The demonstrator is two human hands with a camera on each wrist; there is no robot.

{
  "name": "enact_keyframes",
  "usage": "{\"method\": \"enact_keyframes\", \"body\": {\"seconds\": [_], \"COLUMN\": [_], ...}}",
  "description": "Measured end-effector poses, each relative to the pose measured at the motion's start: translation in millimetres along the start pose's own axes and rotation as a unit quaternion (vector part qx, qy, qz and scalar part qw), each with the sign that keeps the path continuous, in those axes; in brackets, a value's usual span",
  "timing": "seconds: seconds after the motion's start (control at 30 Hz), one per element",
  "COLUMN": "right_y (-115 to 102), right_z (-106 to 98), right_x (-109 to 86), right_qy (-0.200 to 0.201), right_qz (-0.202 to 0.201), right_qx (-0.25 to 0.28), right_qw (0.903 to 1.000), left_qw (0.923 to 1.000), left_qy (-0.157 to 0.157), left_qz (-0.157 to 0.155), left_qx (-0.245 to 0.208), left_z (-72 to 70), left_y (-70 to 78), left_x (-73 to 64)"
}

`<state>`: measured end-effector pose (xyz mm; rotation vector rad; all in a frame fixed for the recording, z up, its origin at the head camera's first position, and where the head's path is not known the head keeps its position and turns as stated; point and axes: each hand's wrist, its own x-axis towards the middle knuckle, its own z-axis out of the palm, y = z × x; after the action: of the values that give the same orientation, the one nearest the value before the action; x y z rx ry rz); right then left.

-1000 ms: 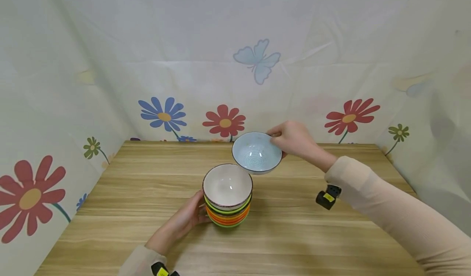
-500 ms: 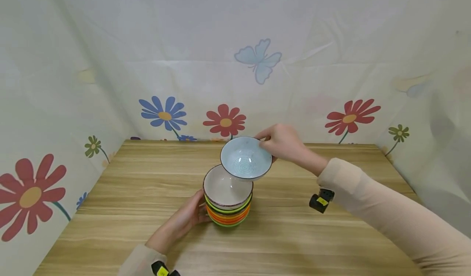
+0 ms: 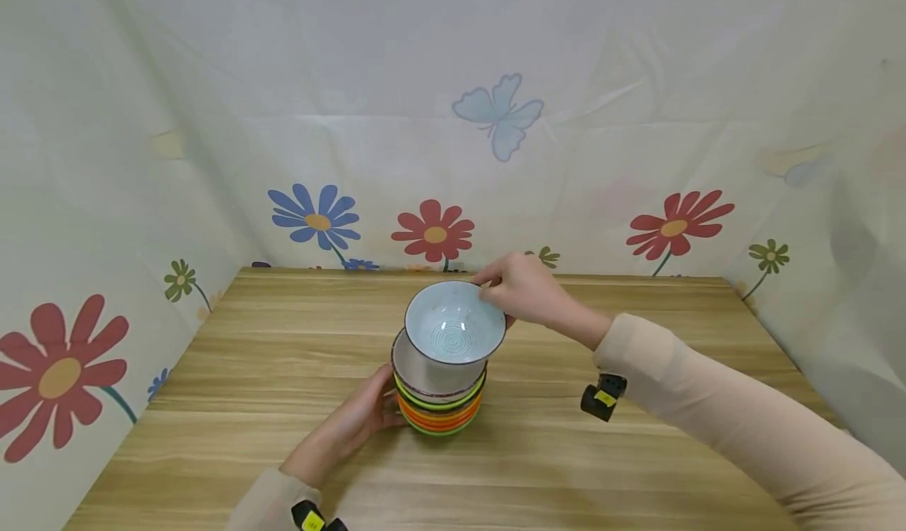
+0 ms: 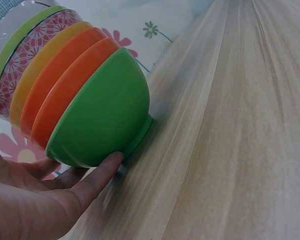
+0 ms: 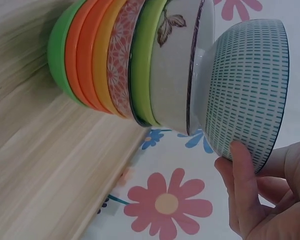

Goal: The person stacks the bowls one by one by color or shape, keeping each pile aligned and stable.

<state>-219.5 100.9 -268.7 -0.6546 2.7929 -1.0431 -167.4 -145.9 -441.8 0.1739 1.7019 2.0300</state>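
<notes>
My right hand (image 3: 527,287) pinches the rim of a light blue bowl (image 3: 456,322) and holds it tilted over a stack of bowls (image 3: 439,417). Teal dashes cover its outside in the right wrist view, where its foot overlaps the mouth of the white bowl (image 5: 175,75) on top of the stack. Below that one come lime green, pink-patterned, yellow and orange bowls, with a green bowl (image 4: 107,110) at the bottom. My left hand (image 3: 364,413) rests its fingers against the stack's left side, one fingertip near the green bowl's foot.
The stack stands on a wood-grain table (image 3: 602,452). Behind it, a white cloth backdrop (image 3: 354,59) with printed flowers and a butterfly hangs along the table's back edge and both sides. Each wrist carries a small black camera (image 3: 603,396).
My right hand has carried the light blue bowl leftward and down, from the stack's back right to above the white bowl. The left hand and the stack stay in place.
</notes>
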Motion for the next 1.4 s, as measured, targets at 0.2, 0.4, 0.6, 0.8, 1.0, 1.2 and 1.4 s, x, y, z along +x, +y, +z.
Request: {"method": "enact_keyframes", "body": {"seconds": [0.2,0.4,0.6,0.8,1.0,1.2,1.4], "right_y": [0.9,2.5,2.9,2.9,3.2,3.5,4.6], "right_z": [11.6,21.3,27.1,31.0,33.8,35.7,36.2], "right_x": [0.6,0.5,0.2,0.8,0.8,0.3,-0.1], "right_qy": [-0.013,-0.014,-0.006,-0.004,0.001,0.008,0.011], "right_qz": [0.008,0.005,0.012,0.024,0.036,0.044,0.045], "right_qx": [0.018,0.021,0.012,0.01,0.017,0.022,0.033], "right_qw": [0.9997,0.9997,0.9999,0.9996,0.9992,0.9988,0.9984], "left_qw": [1.0,1.0,1.0,1.0,1.0,1.0,1.0], "left_qy": [0.002,0.003,0.004,0.007,0.005,0.001,0.003], "left_qz": [-0.005,-0.002,-0.001,-0.003,-0.002,-0.001,0.001], "left_qx": [-0.005,-0.005,-0.004,-0.005,-0.003,-0.005,-0.006], "left_z": [1.4,2.3,1.8,1.8,2.4,2.3,1.8], "left_y": [0.8,1.1,0.7,1.5,1.9,1.2,0.6], "left_x": [0.7,0.7,1.1,0.1,-1.1,-1.2,-1.4]}}
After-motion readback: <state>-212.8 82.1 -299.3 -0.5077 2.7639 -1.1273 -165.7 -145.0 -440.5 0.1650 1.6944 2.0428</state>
